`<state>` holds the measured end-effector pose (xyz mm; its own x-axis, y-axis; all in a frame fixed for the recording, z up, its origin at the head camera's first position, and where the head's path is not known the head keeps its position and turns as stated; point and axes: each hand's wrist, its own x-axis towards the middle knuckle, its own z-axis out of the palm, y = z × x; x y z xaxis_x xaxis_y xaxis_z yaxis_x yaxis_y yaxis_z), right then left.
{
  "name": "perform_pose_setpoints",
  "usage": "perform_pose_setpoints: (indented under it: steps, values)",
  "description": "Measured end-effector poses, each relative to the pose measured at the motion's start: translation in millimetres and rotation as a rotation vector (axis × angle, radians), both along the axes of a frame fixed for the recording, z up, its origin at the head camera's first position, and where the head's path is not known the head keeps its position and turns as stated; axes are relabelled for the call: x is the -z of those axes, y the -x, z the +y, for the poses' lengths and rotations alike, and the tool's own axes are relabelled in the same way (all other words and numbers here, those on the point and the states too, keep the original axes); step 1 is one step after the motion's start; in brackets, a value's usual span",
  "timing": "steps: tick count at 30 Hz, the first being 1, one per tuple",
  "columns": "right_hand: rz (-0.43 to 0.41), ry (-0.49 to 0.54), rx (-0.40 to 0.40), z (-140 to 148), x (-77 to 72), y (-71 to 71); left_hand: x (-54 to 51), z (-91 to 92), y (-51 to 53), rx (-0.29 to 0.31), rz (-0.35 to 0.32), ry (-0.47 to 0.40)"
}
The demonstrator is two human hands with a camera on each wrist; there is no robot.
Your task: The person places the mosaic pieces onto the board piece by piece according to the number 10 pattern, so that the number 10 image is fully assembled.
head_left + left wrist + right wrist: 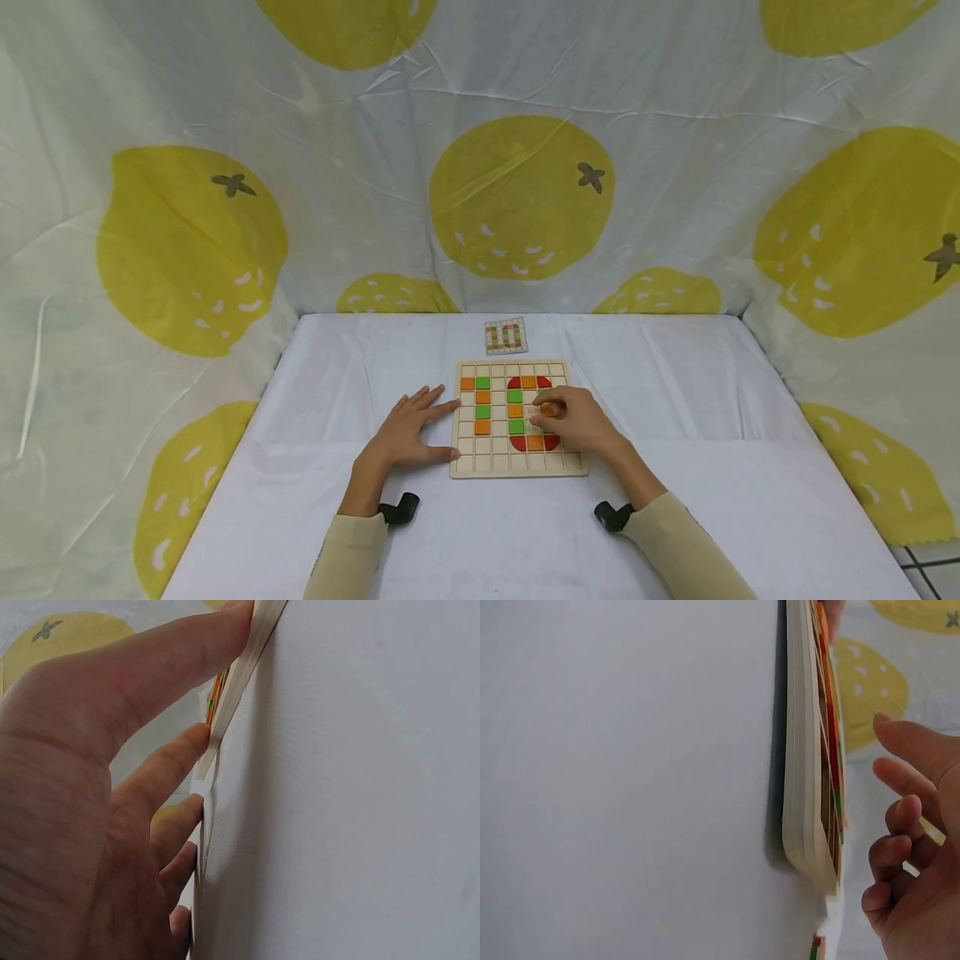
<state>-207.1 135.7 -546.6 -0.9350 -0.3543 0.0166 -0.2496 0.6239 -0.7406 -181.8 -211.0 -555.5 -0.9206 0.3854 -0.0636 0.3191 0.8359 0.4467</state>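
Observation:
A square wooden grid board [504, 467] lies on the table, with orange tiles [482, 427], green tiles [514, 426] and red rounded corner tiles [518, 444] set in its cells. My left hand [405, 433] is beside the board's left side, fingers spread; in the left wrist view the thumb and index fingertip touch the board's edge. Over the right part of the board hovers my right hand [581, 421], hiding some cells. The right wrist view shows its thumb [911, 742] and index finger apart, the other fingers loosely bent, and no tile between them.
Behind the board lies a small card [506, 336] printed with a similar tile pattern. A white cloth [675, 383] covers the table. Lemon-print curtains [360, 167] rise at the back and both sides. A small green-orange bit [605, 414] shows beside the right hand.

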Motion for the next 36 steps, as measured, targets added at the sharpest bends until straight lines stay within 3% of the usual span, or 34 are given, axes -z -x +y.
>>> perform_pose_setpoints:
  steps: [3,14,22,36]
  values:
    - [-0.02,-0.007,0.051,16,-3.2,-1.1,-0.4,0.1,0.3,0.003,0.001,0.0]
    - [-0.012,-0.066,0.11,68,-1.9,-9.0,0.4,-0.5,-0.2,0.002,-0.009,-0.003]
    - [-0.011,-0.119,0.149,87,3.5,-15.3,-1.6,-0.3,-1.2,-0.003,-0.011,-0.013]
    - [-0.002,-0.146,0.145,110,10.4,-22.1,-0.2,-0.6,0.2,0.005,-0.003,-0.015]
